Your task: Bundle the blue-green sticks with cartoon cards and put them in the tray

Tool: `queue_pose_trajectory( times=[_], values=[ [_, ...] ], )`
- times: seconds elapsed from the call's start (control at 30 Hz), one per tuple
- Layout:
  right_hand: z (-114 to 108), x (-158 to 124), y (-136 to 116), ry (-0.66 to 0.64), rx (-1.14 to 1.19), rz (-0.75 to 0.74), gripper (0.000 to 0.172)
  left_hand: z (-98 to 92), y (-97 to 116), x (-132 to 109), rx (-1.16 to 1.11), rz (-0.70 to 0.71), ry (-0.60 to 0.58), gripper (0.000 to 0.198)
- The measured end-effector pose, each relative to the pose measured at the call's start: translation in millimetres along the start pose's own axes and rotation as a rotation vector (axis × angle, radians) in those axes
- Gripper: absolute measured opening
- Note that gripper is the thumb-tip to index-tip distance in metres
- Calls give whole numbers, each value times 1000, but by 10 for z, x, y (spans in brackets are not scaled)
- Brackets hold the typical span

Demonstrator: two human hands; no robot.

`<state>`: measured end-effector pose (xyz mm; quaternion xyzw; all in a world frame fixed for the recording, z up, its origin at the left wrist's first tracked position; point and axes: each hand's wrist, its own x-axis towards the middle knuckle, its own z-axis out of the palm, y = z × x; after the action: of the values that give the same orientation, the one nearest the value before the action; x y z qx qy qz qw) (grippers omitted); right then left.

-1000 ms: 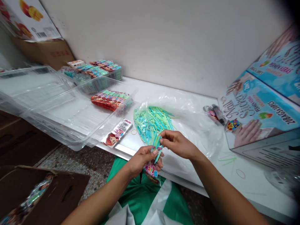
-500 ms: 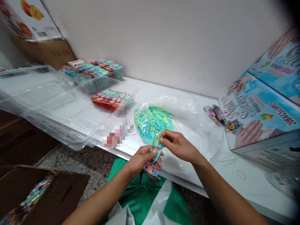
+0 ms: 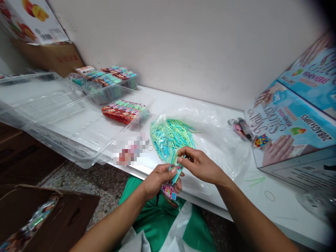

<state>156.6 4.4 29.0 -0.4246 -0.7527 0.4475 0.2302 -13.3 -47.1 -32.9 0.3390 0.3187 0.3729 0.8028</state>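
Observation:
My left hand [image 3: 157, 180] is closed around a small printed packet [image 3: 169, 193] and a few thin green and blue sticks [image 3: 176, 177], which look like little straws. The packet hangs below its fingers, over my lap. At the upper ends of those same sticks, my right hand [image 3: 202, 166] pinches with thumb and fingertips; its fingertips partly hide what they grip. Just beyond both hands, a heap of loose green and blue sticks [image 3: 174, 134] lies in a clear plastic bag [image 3: 223, 154] spread on the white table.
Clear plastic trays [image 3: 86, 161] stand on the left, with a row of red packets [image 3: 124, 112] beside them. More packets [image 3: 107, 77] fill a tray at the back. A blue printed carton [image 3: 291, 122] stands right. An open cardboard box [image 3: 76, 213] sits lower left.
Both hands stay in nearly the same place at the sticks. The packet under my left hand has turned slightly and hangs a little lower.

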Motion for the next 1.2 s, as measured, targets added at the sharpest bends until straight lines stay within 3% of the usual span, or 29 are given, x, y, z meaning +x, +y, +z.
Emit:
queue_pose_trajectory(
  times=[0.2,0.5,0.9,0.97,1.1,1.2],
  values=[
    [38,40,16,-26,107,-57,12,4,-4,-4,1,-8,-20,39],
    [-54,-25,-61,-100,-42,9,11,-27,-5,-15,51,0,-28,36],
    [25,14,-29,5,38,-19,14,-2,6,-11,154,13,-7,39],
    [16,8,-20,25,16,-14,15,2,26,-9,184,32,21,40],
    [3,-23,25,40,35,-19,33,-17,86,2,233,141,84,36],
    [15,-38,45,50,69,-63,34,-41,144,7,303,224,101,33]
  ],
)
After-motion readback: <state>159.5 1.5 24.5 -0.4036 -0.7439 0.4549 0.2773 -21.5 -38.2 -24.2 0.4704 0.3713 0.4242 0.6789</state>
